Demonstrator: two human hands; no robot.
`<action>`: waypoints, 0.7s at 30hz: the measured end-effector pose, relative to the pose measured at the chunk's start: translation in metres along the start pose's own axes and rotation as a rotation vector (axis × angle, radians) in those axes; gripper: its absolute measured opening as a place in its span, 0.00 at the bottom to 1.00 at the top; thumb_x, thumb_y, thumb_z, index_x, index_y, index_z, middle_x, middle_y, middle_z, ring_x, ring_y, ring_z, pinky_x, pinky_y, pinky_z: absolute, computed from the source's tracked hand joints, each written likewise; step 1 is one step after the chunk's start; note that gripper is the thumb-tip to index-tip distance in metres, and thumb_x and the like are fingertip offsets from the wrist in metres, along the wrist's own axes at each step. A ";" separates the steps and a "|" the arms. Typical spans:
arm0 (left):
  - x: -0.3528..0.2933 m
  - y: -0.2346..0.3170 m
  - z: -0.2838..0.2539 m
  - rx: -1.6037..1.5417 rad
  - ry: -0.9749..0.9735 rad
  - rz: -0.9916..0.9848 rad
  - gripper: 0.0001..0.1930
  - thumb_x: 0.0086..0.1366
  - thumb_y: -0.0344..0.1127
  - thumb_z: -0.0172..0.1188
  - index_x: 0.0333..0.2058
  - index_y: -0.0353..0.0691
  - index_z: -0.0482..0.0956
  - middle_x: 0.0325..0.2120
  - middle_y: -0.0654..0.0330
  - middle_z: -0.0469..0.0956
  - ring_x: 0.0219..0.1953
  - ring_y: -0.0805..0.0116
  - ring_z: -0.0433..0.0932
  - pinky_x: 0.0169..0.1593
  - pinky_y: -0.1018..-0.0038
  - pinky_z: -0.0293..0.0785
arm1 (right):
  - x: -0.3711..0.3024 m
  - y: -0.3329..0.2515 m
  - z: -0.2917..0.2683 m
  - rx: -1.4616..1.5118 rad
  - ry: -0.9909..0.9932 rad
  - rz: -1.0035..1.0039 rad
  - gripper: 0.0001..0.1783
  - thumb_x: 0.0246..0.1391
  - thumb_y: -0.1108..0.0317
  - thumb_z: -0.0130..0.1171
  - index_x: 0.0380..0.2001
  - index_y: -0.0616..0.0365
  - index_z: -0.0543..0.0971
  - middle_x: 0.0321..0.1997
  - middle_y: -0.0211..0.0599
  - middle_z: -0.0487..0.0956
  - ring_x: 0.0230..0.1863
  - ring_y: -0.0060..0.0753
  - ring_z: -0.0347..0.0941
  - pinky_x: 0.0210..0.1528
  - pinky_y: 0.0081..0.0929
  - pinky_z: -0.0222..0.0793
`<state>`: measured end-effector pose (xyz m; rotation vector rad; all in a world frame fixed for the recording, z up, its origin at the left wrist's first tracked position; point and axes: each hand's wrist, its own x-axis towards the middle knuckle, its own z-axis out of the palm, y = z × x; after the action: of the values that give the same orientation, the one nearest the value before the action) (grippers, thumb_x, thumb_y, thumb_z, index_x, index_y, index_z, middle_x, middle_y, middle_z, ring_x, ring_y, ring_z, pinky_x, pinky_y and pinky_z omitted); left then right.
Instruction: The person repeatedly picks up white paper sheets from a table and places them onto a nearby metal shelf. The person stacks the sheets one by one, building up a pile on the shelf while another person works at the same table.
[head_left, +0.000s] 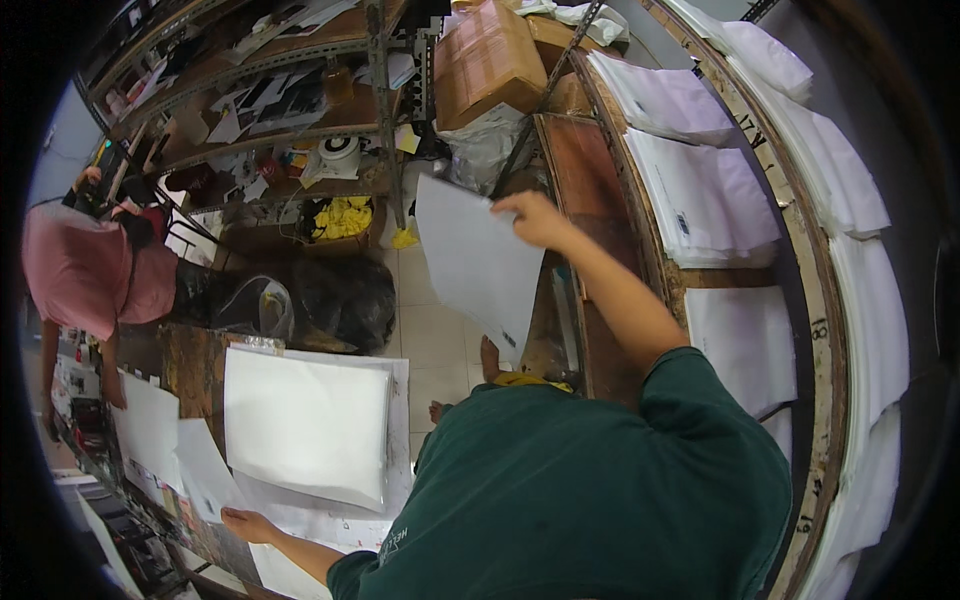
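Note:
My right hand point(538, 220) is raised in front of me, its fingers pinching the upper right edge of a large pale sheet point(475, 265). The sheet hangs down tilted over the floor, with a small dark mark near its lower corner. Out to the left, my left hand point(250, 526) grips the lower corner of another pale sheet point(205, 468). Between that sheet and my body, a thick stack of white sheets point(305, 425) lies on the table, on top of a larger marked sheet point(398, 440).
Racks at right hold stacked white sheets point(700, 200). Another person in a pink top point(95, 265) stands at far left by the table, near a further sheet point(150, 420). Cardboard boxes point(490, 65), cluttered shelves point(290, 115) and a black plastic bag point(345, 300) stand ahead.

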<state>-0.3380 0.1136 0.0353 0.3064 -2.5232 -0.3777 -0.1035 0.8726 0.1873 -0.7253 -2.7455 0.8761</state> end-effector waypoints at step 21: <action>-0.005 0.363 -0.046 -0.294 -0.350 0.231 0.18 0.68 0.36 0.45 0.49 0.27 0.71 0.48 0.45 0.73 0.49 0.55 0.72 0.54 0.69 0.65 | 0.036 0.519 -0.460 -0.767 0.788 0.759 0.23 0.54 0.57 0.49 0.52 0.50 0.70 0.54 0.43 0.70 0.59 0.45 0.63 0.62 0.35 0.54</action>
<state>-0.3573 0.4451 0.1900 -0.1797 -2.7489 -0.7534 0.2097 1.4882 0.2601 -1.8109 -1.9724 -0.4324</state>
